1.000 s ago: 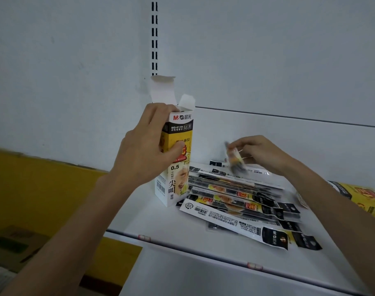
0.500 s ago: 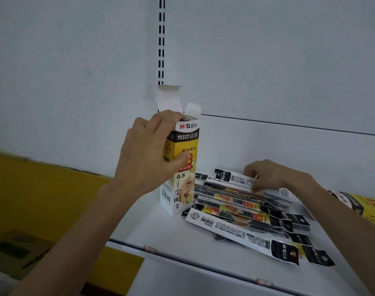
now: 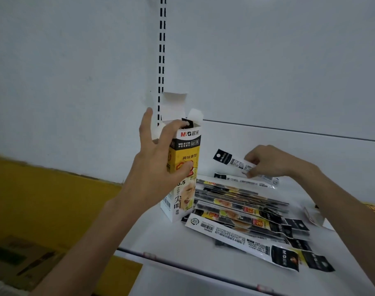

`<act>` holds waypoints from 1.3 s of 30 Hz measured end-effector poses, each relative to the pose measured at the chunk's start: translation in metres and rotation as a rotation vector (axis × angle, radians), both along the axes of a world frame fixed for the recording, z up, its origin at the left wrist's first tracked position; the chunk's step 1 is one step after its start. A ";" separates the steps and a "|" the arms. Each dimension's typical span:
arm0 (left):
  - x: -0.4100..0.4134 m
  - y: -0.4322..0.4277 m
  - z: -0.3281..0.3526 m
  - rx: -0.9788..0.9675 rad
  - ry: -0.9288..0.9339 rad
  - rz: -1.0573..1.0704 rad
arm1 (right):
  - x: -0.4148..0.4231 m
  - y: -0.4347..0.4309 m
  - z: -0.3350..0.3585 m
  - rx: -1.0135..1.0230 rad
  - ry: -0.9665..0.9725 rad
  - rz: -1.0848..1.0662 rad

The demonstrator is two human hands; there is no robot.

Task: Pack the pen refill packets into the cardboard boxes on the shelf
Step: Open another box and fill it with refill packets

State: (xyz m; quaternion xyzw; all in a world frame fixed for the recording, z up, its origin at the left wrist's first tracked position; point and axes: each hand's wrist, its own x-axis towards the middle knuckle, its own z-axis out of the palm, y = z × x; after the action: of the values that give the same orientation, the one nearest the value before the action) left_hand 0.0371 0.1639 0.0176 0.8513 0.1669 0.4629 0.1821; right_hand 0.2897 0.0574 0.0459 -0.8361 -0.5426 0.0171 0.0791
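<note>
Right hand [image 3: 272, 161] has lifted one refill packet [image 3: 229, 160] off the pile [image 3: 242, 210] on the shelf [image 3: 171, 242], fingers pinched on it. Left hand [image 3: 156, 171] spreads its fingers looser but still grips the upright box [image 3: 187, 150].

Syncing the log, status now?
Left hand grips upright box, flaps open. Right hand pinches one packet above the pile. Left forefinger at box mouth.
</note>
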 end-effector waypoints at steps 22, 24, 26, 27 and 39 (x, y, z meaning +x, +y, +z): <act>-0.011 -0.012 0.014 0.004 0.079 -0.130 | -0.021 -0.016 0.003 0.214 0.128 0.001; -0.011 -0.015 0.017 0.000 0.113 -0.125 | -0.035 -0.020 0.015 0.304 0.243 0.030; -0.011 -0.016 0.018 0.007 0.136 -0.124 | -0.051 -0.024 0.022 0.395 0.385 0.068; -0.011 -0.018 0.019 0.015 0.139 -0.125 | -0.059 -0.026 0.024 0.442 0.429 0.084; -0.021 -0.024 0.019 0.094 0.189 -0.153 | -0.113 -0.074 0.060 0.644 0.610 0.219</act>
State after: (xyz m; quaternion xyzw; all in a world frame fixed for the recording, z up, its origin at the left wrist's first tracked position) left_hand 0.0165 0.1403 0.0366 0.9089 0.0963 0.3728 0.1603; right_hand 0.1770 -0.0163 0.1056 -0.6635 -0.5573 0.1012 0.4889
